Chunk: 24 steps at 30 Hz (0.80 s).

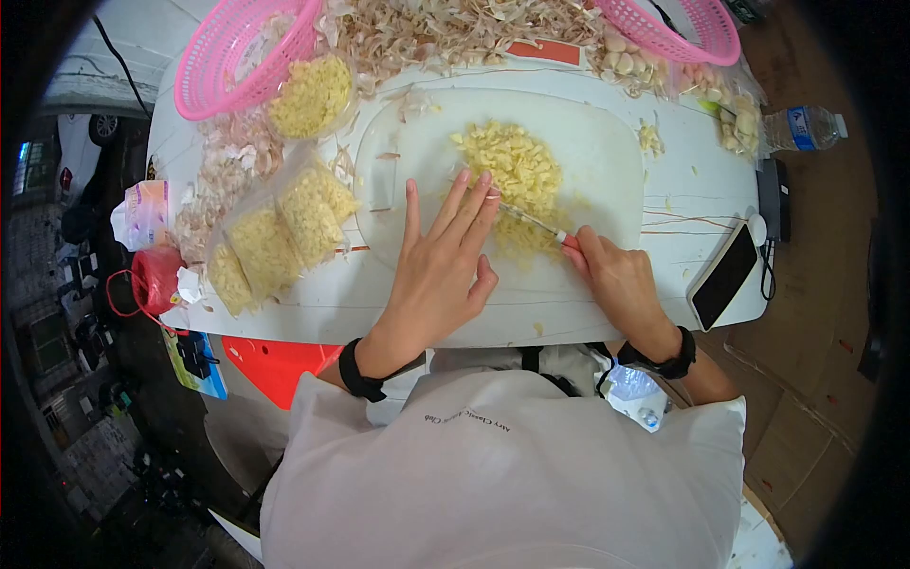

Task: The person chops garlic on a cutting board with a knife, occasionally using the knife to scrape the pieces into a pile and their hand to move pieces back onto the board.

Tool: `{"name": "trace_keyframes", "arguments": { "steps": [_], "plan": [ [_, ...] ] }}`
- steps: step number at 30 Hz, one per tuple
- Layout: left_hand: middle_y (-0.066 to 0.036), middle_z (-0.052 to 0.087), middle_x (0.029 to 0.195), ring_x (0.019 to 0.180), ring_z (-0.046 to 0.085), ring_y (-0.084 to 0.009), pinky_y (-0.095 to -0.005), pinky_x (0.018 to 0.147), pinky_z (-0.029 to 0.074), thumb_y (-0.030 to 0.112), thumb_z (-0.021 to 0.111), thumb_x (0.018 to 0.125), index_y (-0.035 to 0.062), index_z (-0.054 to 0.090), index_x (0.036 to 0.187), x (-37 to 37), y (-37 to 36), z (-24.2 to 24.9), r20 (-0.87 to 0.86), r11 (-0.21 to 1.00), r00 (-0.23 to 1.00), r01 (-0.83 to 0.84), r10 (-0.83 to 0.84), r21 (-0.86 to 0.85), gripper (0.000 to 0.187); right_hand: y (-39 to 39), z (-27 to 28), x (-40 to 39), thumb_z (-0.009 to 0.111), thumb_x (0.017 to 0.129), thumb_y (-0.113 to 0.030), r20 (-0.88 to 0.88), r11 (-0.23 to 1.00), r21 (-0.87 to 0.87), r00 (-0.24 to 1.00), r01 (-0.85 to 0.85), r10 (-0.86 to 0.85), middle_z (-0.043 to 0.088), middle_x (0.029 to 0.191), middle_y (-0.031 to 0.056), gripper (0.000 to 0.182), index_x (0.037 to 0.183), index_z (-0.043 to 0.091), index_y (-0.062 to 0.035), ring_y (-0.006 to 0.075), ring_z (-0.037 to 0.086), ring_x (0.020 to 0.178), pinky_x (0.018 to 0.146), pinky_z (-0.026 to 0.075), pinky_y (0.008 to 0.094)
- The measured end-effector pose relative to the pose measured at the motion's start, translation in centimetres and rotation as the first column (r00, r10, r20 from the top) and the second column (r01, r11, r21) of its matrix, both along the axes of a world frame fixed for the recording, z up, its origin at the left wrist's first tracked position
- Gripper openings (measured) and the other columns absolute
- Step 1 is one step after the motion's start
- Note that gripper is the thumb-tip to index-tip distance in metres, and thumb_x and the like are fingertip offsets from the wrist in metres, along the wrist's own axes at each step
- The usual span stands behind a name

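A white cutting board point(607, 142) lies on the table, with a heap of chopped garlic point(517, 161) on it. My right hand point(616, 284) is closed around the orange-red handle of a knife point(533, 221). The blade slants up and left across the near part of the heap. My left hand point(436, 270) has its fingers stretched out and apart, with the fingertips right at the blade's front end. Loose garlic bits are scattered around the blade and on the board's near side.
Clear bags of chopped garlic point(261, 248) lie left of the board, below a rounded pack of chopped garlic point(311, 100). Garlic skins point(408, 38) cover the far side between two pink baskets point(194, 81). On the right are a phone point(725, 275) and a plastic bottle point(787, 130).
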State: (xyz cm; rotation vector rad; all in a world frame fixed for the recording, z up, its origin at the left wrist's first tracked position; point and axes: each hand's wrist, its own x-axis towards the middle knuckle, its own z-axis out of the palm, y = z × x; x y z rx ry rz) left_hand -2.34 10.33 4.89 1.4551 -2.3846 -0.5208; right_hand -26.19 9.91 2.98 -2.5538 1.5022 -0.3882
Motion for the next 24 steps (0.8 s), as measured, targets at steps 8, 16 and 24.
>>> {"name": "trace_keyframes", "arguments": {
  "steps": [8, 16, 24],
  "plan": [
    [-0.019, 0.037, 0.150, 0.144, 0.027, -0.0324, -0.0635, 0.115, 0.009, 0.010, 0.059, 0.076, -0.0068, 0.046, 0.136, 0.1, 0.0, -0.6, 0.048, 0.999, 0.999, 0.021, -0.019, -0.050, 0.064, 0.4, -1.1, 0.2, 0.064, 0.093, -0.029, -0.051, 1.000, -0.025, 0.999, -0.006, 0.005, 0.054, 0.056, 0.0056, 0.026, 0.083, 0.050, -0.0094, 0.0237, 0.058, 0.046, 0.039, 0.044, 0.0359],
    [-0.020, 0.039, 0.149, 0.144, 0.027, -0.0343, -0.0638, 0.115, 0.008, 0.010, 0.059, 0.076, -0.0085, 0.046, 0.135, -0.1, -0.2, 0.6, 0.043, 0.994, 0.998, 0.042, -0.038, -0.099, 0.063, 0.1, 0.0, -0.6, 0.061, 0.094, -0.031, 0.041, 0.999, -0.036, 0.999, -0.001, 0.002, 0.056, 0.058, 0.0085, 0.027, 0.085, 0.050, -0.0087, 0.0277, 0.058, 0.047, 0.040, 0.044, 0.0381],
    [-0.020, 0.039, 0.149, 0.144, 0.027, -0.0342, -0.0635, 0.115, 0.007, 0.012, 0.058, 0.077, -0.0095, 0.046, 0.135, -0.6, -0.8, 0.8, 0.060, 0.993, 0.997, 0.053, -0.046, -0.107, 0.063, -0.5, 0.0, -1.1, 0.058, 0.096, -0.030, -0.006, 1.000, 0.000, 1.000, -0.004, 0.004, 0.057, 0.060, 0.0088, 0.027, 0.086, 0.047, -0.0077, 0.0278, 0.061, 0.050, 0.041, 0.045, 0.0386]
  ]
}}
